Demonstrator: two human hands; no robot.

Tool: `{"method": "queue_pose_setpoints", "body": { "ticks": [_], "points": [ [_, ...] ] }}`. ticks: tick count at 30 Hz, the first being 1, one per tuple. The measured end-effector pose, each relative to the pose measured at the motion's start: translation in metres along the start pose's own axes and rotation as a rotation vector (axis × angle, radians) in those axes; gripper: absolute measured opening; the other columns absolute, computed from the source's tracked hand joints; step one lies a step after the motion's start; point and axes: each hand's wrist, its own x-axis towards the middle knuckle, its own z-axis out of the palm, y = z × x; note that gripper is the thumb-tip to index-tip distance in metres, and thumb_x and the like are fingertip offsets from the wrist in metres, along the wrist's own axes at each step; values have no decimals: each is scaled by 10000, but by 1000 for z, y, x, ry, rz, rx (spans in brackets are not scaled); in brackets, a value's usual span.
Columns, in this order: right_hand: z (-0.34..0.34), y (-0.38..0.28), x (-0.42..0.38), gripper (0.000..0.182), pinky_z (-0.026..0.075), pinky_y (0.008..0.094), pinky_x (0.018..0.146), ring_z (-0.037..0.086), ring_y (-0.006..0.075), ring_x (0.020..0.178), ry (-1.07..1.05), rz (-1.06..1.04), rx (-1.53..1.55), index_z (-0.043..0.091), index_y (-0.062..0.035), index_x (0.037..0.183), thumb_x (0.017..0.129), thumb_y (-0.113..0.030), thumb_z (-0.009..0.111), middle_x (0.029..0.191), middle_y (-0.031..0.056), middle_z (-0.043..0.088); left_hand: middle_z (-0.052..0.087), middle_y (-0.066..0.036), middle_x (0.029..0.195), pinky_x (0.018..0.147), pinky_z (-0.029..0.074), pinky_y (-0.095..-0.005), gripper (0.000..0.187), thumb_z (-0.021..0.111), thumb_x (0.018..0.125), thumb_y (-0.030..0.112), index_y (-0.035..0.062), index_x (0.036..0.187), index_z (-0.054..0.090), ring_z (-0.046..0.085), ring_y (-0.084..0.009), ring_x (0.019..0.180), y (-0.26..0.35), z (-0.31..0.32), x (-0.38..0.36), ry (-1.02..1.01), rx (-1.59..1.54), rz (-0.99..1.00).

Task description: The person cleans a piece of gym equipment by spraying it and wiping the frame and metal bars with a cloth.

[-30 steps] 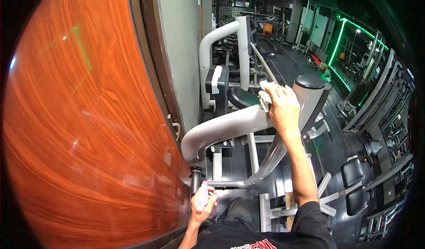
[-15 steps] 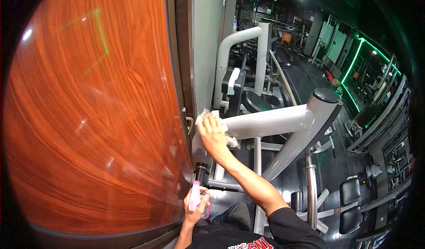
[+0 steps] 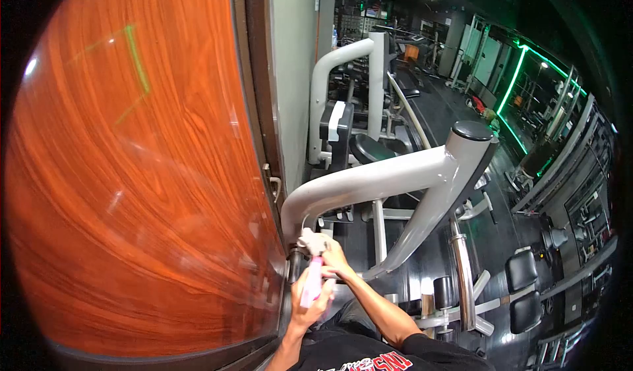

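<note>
A pink and white bottle [image 3: 312,284] is gripped in my left hand [image 3: 304,310], low in the centre. Just above it, my right hand [image 3: 335,259] holds a crumpled whitish cloth [image 3: 312,241] close to the bottle's top. Both hands are near each other, below the bend of a thick grey machine frame tube [image 3: 369,181]. Behind the cloth a black cylindrical part [image 3: 295,265] sits at the lower end of that tube. The bottle's lower part is blurred and partly covered by fingers.
A glossy wood-grain door [image 3: 151,193] with a metal handle [image 3: 275,188] fills the left. Another grey machine [image 3: 376,87] with a black seat [image 3: 370,148] stands ahead. Black pads [image 3: 521,271] and a chrome post [image 3: 464,279] are at the right.
My right hand has come down off the grey tube with the cloth, to the bottle. My left hand has risen slightly and moved right with the bottle. The view has shifted a little.
</note>
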Motion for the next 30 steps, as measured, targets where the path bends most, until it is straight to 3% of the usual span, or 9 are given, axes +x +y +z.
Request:
{"method": "queue_pose_setpoints", "body": {
  "ticks": [3, 6, 7, 9, 11, 16, 24, 27, 30],
  "points": [
    [-32, 7, -37, 316, 481, 283, 838, 608, 167, 941, 152, 88, 92, 577, -14, 1132, 823, -20, 513, 1022, 75, 636, 596, -37, 669, 529, 452, -231, 110, 588, 854, 20, -15, 958, 587, 562, -78, 567, 6, 28, 15, -141, -8, -25],
    [-53, -23, -72, 298, 479, 294, 847, 598, 164, 961, 253, 178, 382, 568, -19, 1142, 856, -33, 488, 1041, 73, 624, 585, -48, 641, 499, 441, -248, 157, 623, 832, 26, -29, 968, 568, 561, -86, 551, 5, 53, 39, -181, 118, 315],
    [-59, -37, -82, 290, 478, 299, 852, 593, 162, 971, 299, 222, 531, 564, -21, 1147, 872, -40, 475, 1051, 72, 617, 585, -48, 641, 499, 441, -248, 157, 623, 832, 26, -29, 968, 568, 561, -86, 551, 4, 56, 42, -186, 111, 318],
    [-71, -37, -94, 282, 478, 304, 857, 588, 161, 981, 349, 266, 681, 560, -24, 1152, 888, -46, 462, 1060, 72, 611, 587, -53, 661, 496, 441, -257, 157, 617, 834, 21, -32, 969, 556, 558, -90, 545, 0, 59, 46, -298, 20, 187],
    [-80, -40, -98, 268, 471, 314, 861, 582, 167, 995, 570, 235, 644, 550, -16, 1156, 924, -96, 442, 1079, 80, 605, 580, -55, 683, 495, 446, -256, 156, 605, 839, 13, -36, 977, 548, 553, -90, 541, -7, 56, 47, -332, 49, 227],
    [-93, -72, -99, 324, 506, 317, 750, 614, 164, 869, 769, 124, 750, 511, -38, 1167, 990, -286, 402, 1019, 73, 618, 569, -39, 681, 479, 450, -242, 118, 583, 860, 13, -15, 969, 547, 555, -82, 538, -14, 36, 28, -169, -46, -6],
    [-94, -58, -92, 383, 505, 358, 854, 615, 211, 976, 652, 149, 849, 496, -53, 1225, 990, -329, 373, 1110, 96, 610, 564, -23, 660, 494, 460, -244, 73, 594, 865, 23, -8, 922, 559, 551, -85, 524, -65, -6, -8, 157, -119, -102],
    [-85, -59, -89, 356, 490, 327, 854, 608, 179, 970, 603, 125, 887, 546, -78, 1166, 981, -344, 399, 1081, 44, 622, 566, -17, 672, 499, 460, -236, 69, 592, 870, 21, -4, 929, 566, 550, -81, 529, -73, -14, -15, 209, -34, -106],
    [-82, -52, -87, 374, 497, 362, 872, 602, 217, 1013, 556, 162, 901, 489, -58, 1237, 987, -310, 371, 1128, 84, 601, 566, -22, 668, 487, 455, -236, 77, 605, 868, 29, 1, 926, 563, 548, -83, 519, -88, -22, -23, 255, -75, -142]
  ]
}}
